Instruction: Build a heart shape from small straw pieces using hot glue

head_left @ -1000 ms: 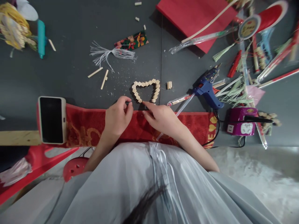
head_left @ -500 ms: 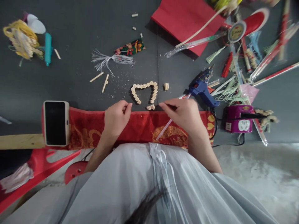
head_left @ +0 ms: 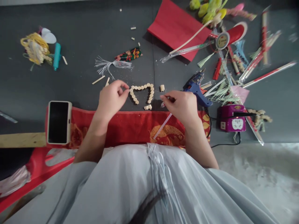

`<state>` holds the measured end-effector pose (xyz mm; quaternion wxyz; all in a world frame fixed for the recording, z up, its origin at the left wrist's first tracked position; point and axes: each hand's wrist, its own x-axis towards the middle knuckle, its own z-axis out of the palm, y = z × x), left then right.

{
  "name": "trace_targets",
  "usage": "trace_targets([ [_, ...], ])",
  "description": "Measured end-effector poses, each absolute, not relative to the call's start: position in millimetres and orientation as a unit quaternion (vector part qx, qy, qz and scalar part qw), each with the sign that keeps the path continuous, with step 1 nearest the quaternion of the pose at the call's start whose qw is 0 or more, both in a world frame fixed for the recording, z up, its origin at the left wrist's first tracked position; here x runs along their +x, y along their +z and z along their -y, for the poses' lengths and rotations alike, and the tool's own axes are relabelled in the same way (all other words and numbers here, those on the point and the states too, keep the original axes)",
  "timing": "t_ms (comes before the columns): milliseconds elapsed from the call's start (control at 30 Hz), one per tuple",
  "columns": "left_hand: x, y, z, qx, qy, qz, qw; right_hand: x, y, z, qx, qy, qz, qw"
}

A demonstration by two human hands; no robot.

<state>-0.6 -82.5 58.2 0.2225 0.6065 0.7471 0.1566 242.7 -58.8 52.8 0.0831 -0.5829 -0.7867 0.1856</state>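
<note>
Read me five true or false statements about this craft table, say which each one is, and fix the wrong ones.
1. The heart-like outline of small pale pieces has a gap at its near end. True.
2. The right hand is gripping the glue gun. False: it lies on the table, beside that hand.
3. The phone lies to the left of the left hand. True.
4. The purple box sits on the red cloth. False: it stands to the right of the cloth.
5. The turquoise tube lies beside the yellow strands. True.
</note>
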Motion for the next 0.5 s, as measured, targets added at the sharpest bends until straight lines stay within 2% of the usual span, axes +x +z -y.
trace_targets([
  [233,4,72,-3,0.683,-0.004,-0.681,0.263,232,52,48,-0.546,0.201,0.807,0.096],
  [367,4,64,-25,0.699,-0.082,-0.655,0.277,235,45,47,-0.527,0.216,0.814,0.11],
  [500,1,57,-33,0.704,-0.101,-0.641,0.287,237,40,49,-0.51,0.23,0.821,0.113],
])
